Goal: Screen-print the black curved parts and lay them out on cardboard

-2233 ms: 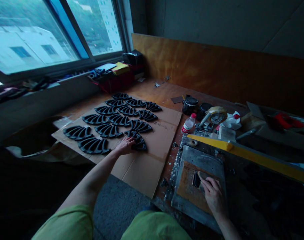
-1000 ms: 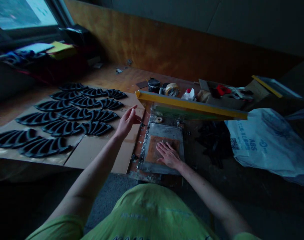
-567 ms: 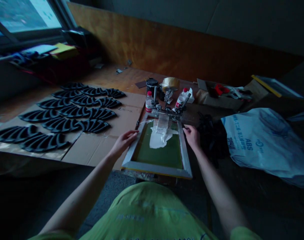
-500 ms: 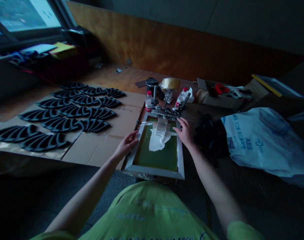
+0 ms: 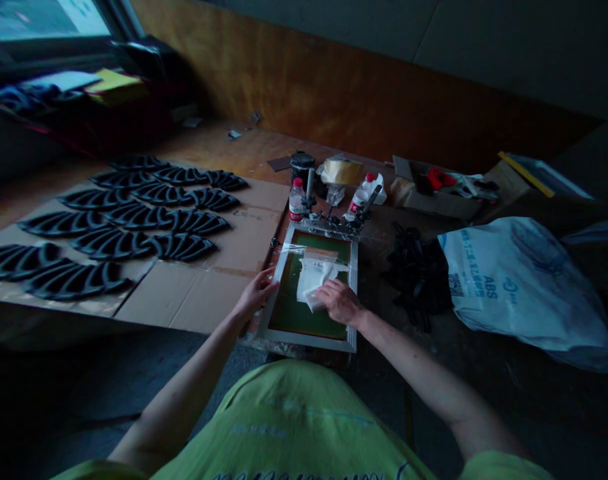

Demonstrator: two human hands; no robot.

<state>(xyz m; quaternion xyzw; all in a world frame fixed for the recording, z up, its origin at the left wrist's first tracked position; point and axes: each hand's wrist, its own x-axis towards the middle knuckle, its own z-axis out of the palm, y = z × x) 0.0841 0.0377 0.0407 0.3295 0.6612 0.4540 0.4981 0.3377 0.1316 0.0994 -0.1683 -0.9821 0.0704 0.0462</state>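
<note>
Laying the left hand (image 5: 257, 293) against the outer edge of the left rail of the screen frame (image 5: 304, 339), with fingers together; not possible to tell whether closing around the rail. Gripping the lower end of a white cloth (image 5: 311, 277) in the right hand (image 5: 340, 301), with fingers bent and pressed together, on the green mesh (image 5: 299, 317) inside the frame. Seeing the frame lying flat on the wooden bench (image 5: 224, 143), far end at the metal clamps (image 5: 334, 223), just beside a cardboard sheet (image 5: 219, 293) carrying rows of black fan-shaped parts (image 5: 134, 220). Noting a tape roll (image 5: 341, 171) beyond the clamps, and a heap of black pieces (image 5: 417, 273) between the frame and a white plastic bag (image 5: 524, 287).
</note>
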